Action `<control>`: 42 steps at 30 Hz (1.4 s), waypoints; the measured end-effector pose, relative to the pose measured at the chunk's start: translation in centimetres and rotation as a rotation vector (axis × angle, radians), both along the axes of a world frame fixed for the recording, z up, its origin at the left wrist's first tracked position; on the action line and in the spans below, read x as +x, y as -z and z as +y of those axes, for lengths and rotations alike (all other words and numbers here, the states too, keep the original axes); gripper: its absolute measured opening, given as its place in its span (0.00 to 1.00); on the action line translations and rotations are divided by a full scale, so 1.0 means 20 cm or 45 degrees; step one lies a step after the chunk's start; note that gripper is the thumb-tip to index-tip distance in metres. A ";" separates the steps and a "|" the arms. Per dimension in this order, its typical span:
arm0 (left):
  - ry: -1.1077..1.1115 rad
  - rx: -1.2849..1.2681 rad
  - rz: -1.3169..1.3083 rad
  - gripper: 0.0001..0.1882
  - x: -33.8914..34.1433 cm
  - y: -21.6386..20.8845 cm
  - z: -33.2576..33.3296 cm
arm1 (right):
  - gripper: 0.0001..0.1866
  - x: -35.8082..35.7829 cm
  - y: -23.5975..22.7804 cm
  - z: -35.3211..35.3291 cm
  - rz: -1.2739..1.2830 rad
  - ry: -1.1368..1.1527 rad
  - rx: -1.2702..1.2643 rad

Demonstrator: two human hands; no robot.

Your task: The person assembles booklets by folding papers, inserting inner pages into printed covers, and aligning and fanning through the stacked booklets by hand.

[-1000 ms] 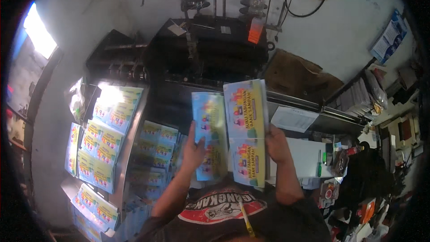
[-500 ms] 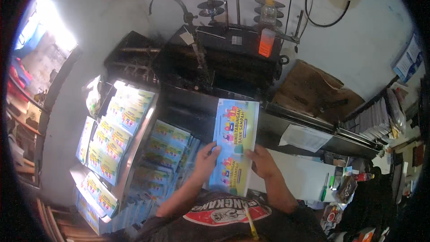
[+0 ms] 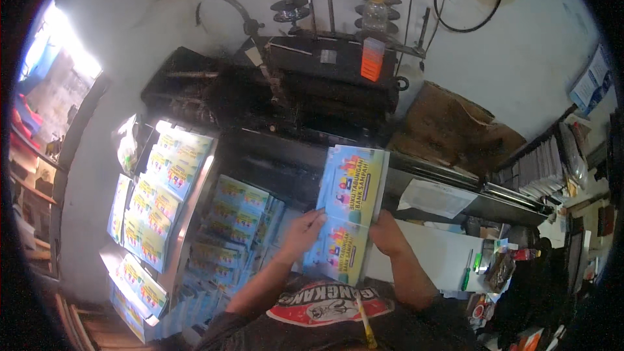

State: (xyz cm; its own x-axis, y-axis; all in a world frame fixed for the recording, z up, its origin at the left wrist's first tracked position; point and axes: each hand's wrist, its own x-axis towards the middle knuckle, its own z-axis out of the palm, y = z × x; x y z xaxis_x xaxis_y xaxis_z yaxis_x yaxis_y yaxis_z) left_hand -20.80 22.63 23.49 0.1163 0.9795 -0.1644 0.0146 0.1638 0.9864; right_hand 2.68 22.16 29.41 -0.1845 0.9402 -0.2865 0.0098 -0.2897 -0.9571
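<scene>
In front of my chest is a tall stack of printed booklet sheets (image 3: 344,221), blue and yellow with cartoon figures, two covers one above the other. My left hand (image 3: 303,236) grips its left edge about halfway down, fingers closed on the paper. At the right edge, my right hand (image 3: 389,235) is closed on the stack at about the same height, its fingertips partly hidden. The sheets' left edges sit slightly out of line, so more than one layer shows. Nearest to my left arm are rows of matching booklets (image 3: 234,224), lying overlapped.
More booklets (image 3: 153,211) lie on a slanted metal-edged surface at the left. A dark machine (image 3: 325,84) stands behind, bearing a bottle (image 3: 375,16) and an orange-filled container (image 3: 372,60). Brown cardboard (image 3: 455,127), a white paper (image 3: 435,198) and a green screwdriver (image 3: 467,272) are at the right.
The stack has shifted a little to the right, and its layers now show offset along the left edge. My right thumb no longer lies visibly across the front. The view has moved slightly.
</scene>
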 end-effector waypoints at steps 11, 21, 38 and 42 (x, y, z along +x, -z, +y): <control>-0.429 0.214 0.307 0.17 -0.36 -0.15 -0.02 | 0.23 1.07 -0.59 0.33 -2.004 0.732 0.477; -0.733 0.235 0.504 0.19 -0.54 -0.22 -0.06 | 0.32 0.92 0.72 0.23 -1.987 0.390 0.741; -0.568 0.129 0.478 0.40 -0.86 -0.10 -0.27 | 0.35 -0.73 0.55 0.10 0.424 -0.315 -0.028; -0.622 0.279 0.165 0.37 -1.05 -0.24 -0.45 | 0.37 -1.32 0.26 0.08 0.333 -0.691 -0.010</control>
